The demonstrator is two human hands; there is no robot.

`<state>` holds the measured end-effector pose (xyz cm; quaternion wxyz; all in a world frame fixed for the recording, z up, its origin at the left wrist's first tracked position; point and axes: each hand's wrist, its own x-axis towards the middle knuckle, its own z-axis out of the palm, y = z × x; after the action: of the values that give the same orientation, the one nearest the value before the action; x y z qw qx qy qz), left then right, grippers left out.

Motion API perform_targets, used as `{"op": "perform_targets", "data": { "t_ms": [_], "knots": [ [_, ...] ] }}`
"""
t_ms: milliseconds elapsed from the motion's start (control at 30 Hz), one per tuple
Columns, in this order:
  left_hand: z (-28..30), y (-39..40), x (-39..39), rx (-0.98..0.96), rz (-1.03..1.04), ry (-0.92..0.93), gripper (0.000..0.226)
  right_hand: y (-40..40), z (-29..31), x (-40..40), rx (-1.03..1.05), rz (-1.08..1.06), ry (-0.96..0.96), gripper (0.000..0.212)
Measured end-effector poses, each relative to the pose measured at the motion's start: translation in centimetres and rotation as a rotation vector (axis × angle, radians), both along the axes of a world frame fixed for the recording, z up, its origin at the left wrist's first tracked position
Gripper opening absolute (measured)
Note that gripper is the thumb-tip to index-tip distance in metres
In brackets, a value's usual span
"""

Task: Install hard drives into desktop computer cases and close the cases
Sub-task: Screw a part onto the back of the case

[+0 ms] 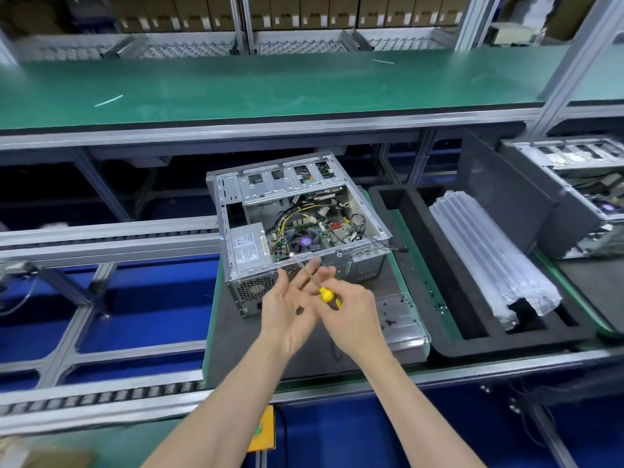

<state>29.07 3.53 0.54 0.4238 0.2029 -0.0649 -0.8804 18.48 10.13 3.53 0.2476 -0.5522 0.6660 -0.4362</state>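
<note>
Screws [299,310], small and dark, lie in the upturned palm of the left hand [291,307], whose fingers are spread and relaxed rather than closed, so the palm serves as a little dish from which one can be taken. The right hand [351,310] is wrapped around a yellow-handled screwdriver [326,294]; its thin shaft runs up and left across the left fingertips, probably so that a screw can be set on the tip. Both hands hover just in front of the open computer case [297,224], which lies on its side on a dark pad, its open face up so that the drive cage, power supply and board can be reached from above. Its side panel is off, so closing is not yet done. Just right of the hands, on the same pad, lies a flat metal piece [400,319] with a few more dark screws on it; whether it is a hard drive or a bracket cannot be told. Further right, a black foam tray [449,332] holds a roll of clear air-cushion packing [489,258]. A second open case [574,197] waits at the right edge, presumably next in line. Behind runs a green shelf [270,86].
</note>
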Motion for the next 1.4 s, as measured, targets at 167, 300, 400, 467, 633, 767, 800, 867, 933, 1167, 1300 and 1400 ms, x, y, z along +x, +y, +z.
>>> {"op": "perform_targets", "data": {
  "t_ms": [167, 300, 400, 467, 633, 767, 800, 867, 933, 1167, 1300, 1400],
  "knots": [
    [0.1, 0.5, -0.4, -0.015, -0.007, -0.019, 0.072, 0.5, -0.3, 0.5, 0.071, 0.058, 0.154, 0.005],
    [0.2, 0.6, -0.5, 0.023, 0.007, -0.047, 0.068, 0.6, -0.2, 0.4, 0.143, 0.04, 0.254, 0.008],
    [0.4, 0.9, -0.7, 0.036, 0.019, -0.066, 0.065, 0.6, -0.2, 0.6, 0.18, 0.036, 0.278, 0.008],
    [0.5, 1.0, -0.7, 0.037, 0.027, -0.078, 0.061, 0.7, 0.0, 0.7, 0.186, 0.034, 0.267, 0.007],
    [0.2, 2.3, 0.1, -0.019, 0.074, -0.141, 0.036, 0.6, 0.4, 0.8, 0.139, -0.143, -0.253, 0.018],
    [-0.8, 3.6, 0.7, -0.246, 0.151, -0.366, 0.02, 0.4, 0.6, 1.4, 0.208, -0.206, -0.699, 0.017],
    [-0.8, 3.6, 0.6, -0.279, 0.175, -0.42, 0.018, 0.3, 0.5, 1.6, 0.222, -0.207, -0.747, 0.018],
    [-0.5, 3.5, 0.5, -0.308, 0.212, -0.49, 0.015, 0.1, 0.3, 1.9, 0.246, -0.214, -0.775, 0.019],
    [-0.3, 3.2, 0.6, -0.278, 0.225, -0.488, 0.014, -0.1, 0.1, 2.0, 0.253, -0.212, -0.788, 0.019],
    [0.7, 0.5, 2.3, 0.042, 0.256, -0.231, 0.027, 1.0, -1.1, 2.5, 0.277, 0.002, -0.396, 0.021],
    [0.8, 0.2, 2.8, 0.054, 0.229, -0.214, 0.03, 1.6, -2.1, 2.9, 0.274, 0.038, -0.191, 0.023],
    [0.5, 0.2, 3.2, 0.062, 0.22, -0.218, 0.027, 1.6, -2.4, 3.1, 0.273, 0.039, -0.121, 0.024]
  ]
}}
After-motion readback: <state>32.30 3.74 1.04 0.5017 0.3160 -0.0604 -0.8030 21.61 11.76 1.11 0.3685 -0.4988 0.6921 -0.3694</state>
